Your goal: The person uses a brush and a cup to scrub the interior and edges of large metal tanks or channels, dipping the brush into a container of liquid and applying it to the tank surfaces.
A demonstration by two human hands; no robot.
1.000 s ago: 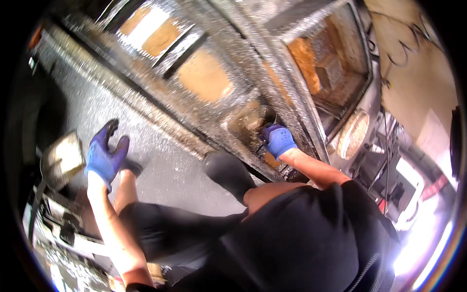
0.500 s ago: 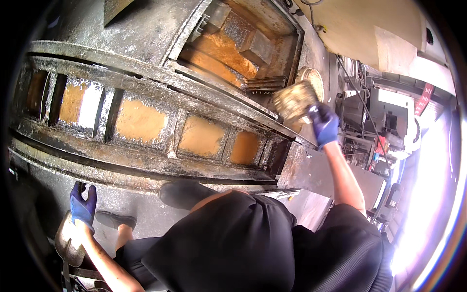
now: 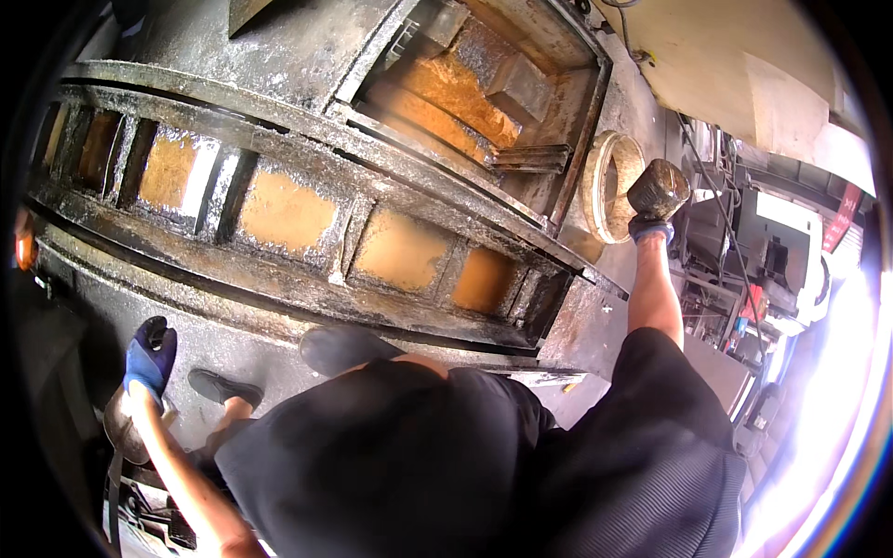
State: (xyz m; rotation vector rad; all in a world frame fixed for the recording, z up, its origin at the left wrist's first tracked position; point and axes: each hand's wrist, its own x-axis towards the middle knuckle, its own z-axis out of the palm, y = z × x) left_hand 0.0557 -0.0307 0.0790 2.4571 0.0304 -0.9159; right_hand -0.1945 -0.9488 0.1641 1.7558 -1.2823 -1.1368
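Note:
My right hand (image 3: pixel 650 230), in a blue glove, is closed on a dirty brown block-like thing with rounded edges (image 3: pixel 659 188); its exact kind is unclear. It is held up beside the rim of a round, pale, crusted bucket (image 3: pixel 611 189). On the left, my blue-gloved left hand (image 3: pixel 151 356) hangs over the grey floor. Its fingers curve loosely, with a gap between them and the thumb and nothing plainly held. A rounded metal pan-like thing (image 3: pixel 126 430) shows partly behind my left wrist.
A long crusted metal trough (image 3: pixel 279 307) with several orange-brown compartments runs across in front. Beyond it is a deeper bin (image 3: pixel 583 139) holding orange-brown material and metal blocks. My shoes (image 3: pixel 223 385) stand by the near rail. Machinery (image 3: pixel 781 246) fills the far right.
My right hand has moved right and slightly up with the brown thing, from over the bin's corner to beside the bucket. My left hand has shifted up a little, its fingers more curled.

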